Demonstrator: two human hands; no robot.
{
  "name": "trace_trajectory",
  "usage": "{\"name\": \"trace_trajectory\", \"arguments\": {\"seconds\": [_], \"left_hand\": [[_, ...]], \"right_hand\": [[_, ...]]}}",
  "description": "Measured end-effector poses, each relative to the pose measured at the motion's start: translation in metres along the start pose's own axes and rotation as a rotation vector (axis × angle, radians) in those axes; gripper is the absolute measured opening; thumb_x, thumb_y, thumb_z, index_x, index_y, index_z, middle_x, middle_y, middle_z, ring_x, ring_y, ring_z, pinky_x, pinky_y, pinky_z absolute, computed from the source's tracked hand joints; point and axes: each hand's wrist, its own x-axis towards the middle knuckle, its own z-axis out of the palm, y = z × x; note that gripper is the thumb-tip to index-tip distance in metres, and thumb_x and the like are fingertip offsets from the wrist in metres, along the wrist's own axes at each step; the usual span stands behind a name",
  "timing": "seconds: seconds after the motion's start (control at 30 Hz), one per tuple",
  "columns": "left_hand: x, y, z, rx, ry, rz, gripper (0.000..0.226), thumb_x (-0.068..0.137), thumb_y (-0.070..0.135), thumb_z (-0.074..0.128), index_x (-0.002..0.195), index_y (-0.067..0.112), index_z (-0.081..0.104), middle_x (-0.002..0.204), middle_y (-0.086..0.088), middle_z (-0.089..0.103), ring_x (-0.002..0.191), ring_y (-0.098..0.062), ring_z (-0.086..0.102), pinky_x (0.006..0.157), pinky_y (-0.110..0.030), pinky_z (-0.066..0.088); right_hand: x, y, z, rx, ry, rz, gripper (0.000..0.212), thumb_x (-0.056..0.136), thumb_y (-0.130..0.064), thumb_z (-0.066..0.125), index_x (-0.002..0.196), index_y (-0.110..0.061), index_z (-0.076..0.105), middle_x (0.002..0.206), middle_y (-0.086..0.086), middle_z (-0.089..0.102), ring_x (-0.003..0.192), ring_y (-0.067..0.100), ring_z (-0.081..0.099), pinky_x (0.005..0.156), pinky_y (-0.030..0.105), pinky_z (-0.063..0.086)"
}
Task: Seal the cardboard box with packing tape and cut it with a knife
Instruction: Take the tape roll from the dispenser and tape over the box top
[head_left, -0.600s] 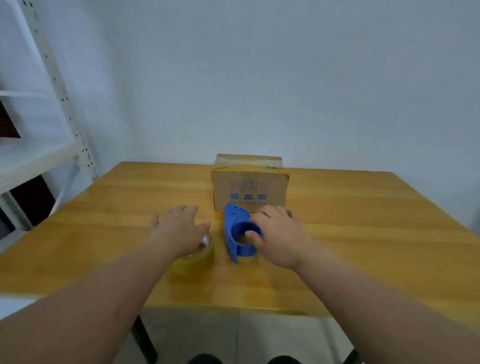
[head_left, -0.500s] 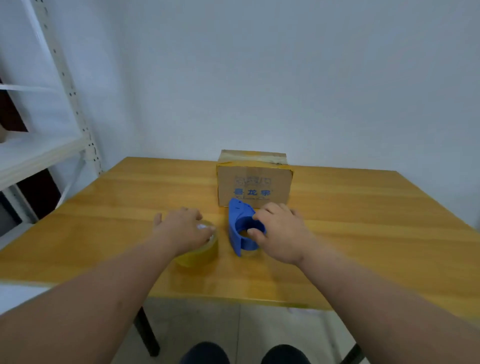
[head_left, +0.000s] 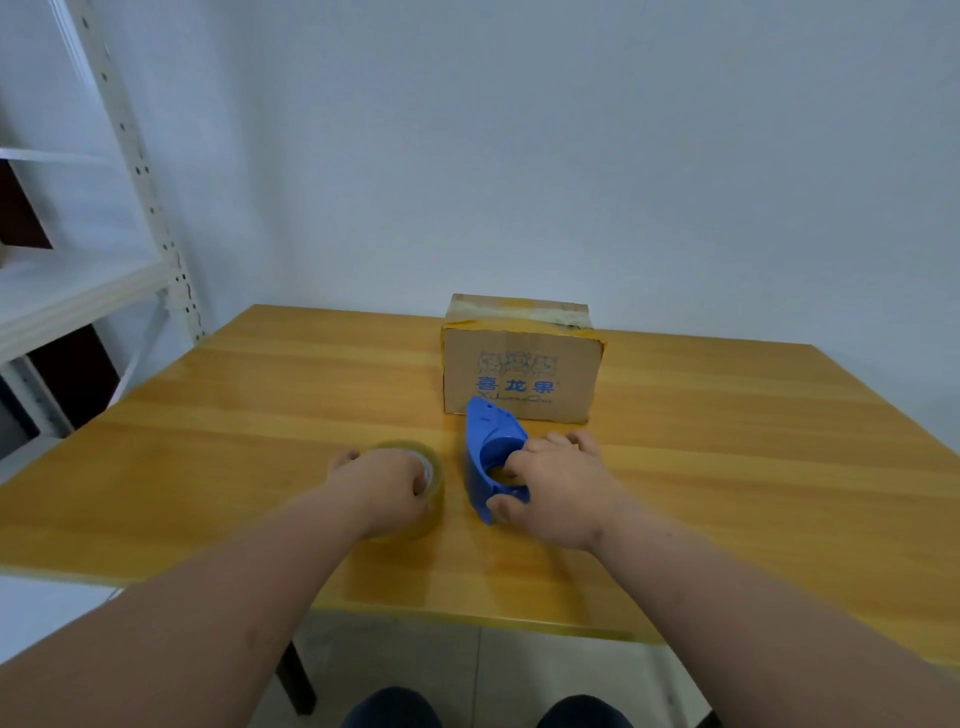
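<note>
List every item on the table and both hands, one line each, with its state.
Box: upright, flaps down, old tape on top.
Tape roll: flat on the table, gripped by the left hand.
Dispenser: on its side, in front of the box, gripped by the right hand.
Left hand: closed on the tape roll.
Right hand: closed on the dispenser.

On the cardboard box (head_left: 521, 373) I read three blue Chinese characters, 喜龙果, on its near face; beneath them sits a smaller Latin line, too blurred for me to read.
</note>
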Motion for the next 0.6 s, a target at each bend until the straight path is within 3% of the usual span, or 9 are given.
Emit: {"name": "trace_trajectory", "arguments": {"seconds": [0.1, 0.23, 0.4, 0.6], "left_hand": [[0.007, 0.004, -0.001, 0.028, 0.007, -0.011, 0.024, 0.090, 0.043, 0.050, 0.082, 0.024, 0.062, 0.081, 0.005, 0.060, 0.091, -0.018, 0.060, 0.098, -0.038, 0.030], [0.015, 0.011, -0.002, -0.018, 0.012, -0.039, 0.027, 0.090, 0.044, 0.051, 0.071, 0.025, 0.051, 0.076, 0.006, 0.056, 0.089, -0.019, 0.058, 0.098, -0.038, 0.033], [0.022, 0.021, -0.002, -0.024, 0.000, -0.033, 0.034, 0.090, 0.046, 0.050, 0.065, 0.025, 0.042, 0.070, 0.007, 0.048, 0.083, -0.020, 0.052, 0.098, -0.040, 0.035], [0.025, 0.046, -0.002, -0.071, -0.015, -0.001, 0.028, 0.089, 0.047, 0.053, 0.071, 0.026, 0.048, 0.072, 0.008, 0.051, 0.087, -0.020, 0.053, 0.098, -0.041, 0.033]], "right_hand": [[0.006, 0.001, 0.005, -0.018, -0.061, -0.003, 0.035, 0.088, -0.054, 0.048, 0.095, -0.022, 0.061, 0.098, 0.000, 0.063, 0.104, 0.023, 0.052, 0.106, 0.046, 0.021], [0.011, 0.001, 0.009, -0.043, -0.091, -0.019, 0.013, 0.092, -0.033, 0.047, 0.086, -0.024, 0.053, 0.094, 0.000, 0.062, 0.104, 0.023, 0.056, 0.110, 0.047, 0.015], [0.010, 0.013, 0.012, -0.078, -0.104, -0.004, 0.011, 0.094, -0.020, 0.044, 0.085, -0.022, 0.050, 0.090, -0.001, 0.054, 0.101, 0.023, 0.056, 0.110, 0.047, 0.015], [-0.003, 0.035, 0.015, -0.110, -0.078, 0.008, 0.010, 0.090, -0.018, 0.045, 0.086, -0.021, 0.054, 0.093, 0.001, 0.062, 0.096, 0.023, 0.057, 0.105, 0.046, 0.019]]}}
